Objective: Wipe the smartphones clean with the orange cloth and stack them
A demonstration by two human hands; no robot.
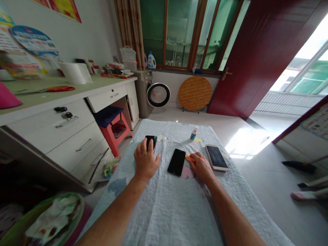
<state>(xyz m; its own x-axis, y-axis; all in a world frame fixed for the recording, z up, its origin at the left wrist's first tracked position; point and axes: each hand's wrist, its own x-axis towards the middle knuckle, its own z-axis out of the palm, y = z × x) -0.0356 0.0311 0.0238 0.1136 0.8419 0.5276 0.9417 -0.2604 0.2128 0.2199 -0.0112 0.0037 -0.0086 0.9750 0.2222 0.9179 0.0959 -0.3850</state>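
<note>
On a quilted light-blue cloth, my left hand (145,159) rests over a dark smartphone (151,138), fingers spread on its top and thumb held apart. The lower part of that phone is hidden by the hand. My right hand (201,163) is closed on a small orange cloth (189,157), which pokes out at the fingertips. A black smartphone (176,162) lies face up between my hands, close to the orange cloth. Right of my right hand is a larger phone with a pale gold frame (216,157). A small spray bottle (193,134) stands upright farther back.
The quilted cloth (164,212) covers the surface before me. To the left are a white desk with drawers (69,123), a red stool (115,130) and a waste bin (80,212). A washing machine (143,92) with its door open and a round wooden tabletop (195,93) stand behind.
</note>
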